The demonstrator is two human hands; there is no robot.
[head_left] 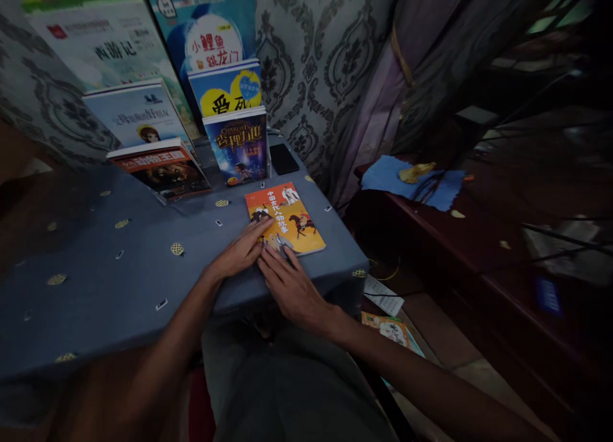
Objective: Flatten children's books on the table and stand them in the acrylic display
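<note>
An orange and yellow paperback book with horse riders and white Chinese lettering on its cover lies flat near the table's right corner. Across its left lower part rests my left hand, fingers stretched out and pointing right. My right hand is flat too, its fingertips on the book's near left corner, close against the left fingers. Both hands are open and grasp nothing. Parts of the cover are hidden under the fingers.
Several books stand upright at the back, among them a lion-cover book and a dark blue book. A black phone lies beside them on the blue tablecloth. A blue cloth lies on dark red furniture at right. Papers and books are on the floor.
</note>
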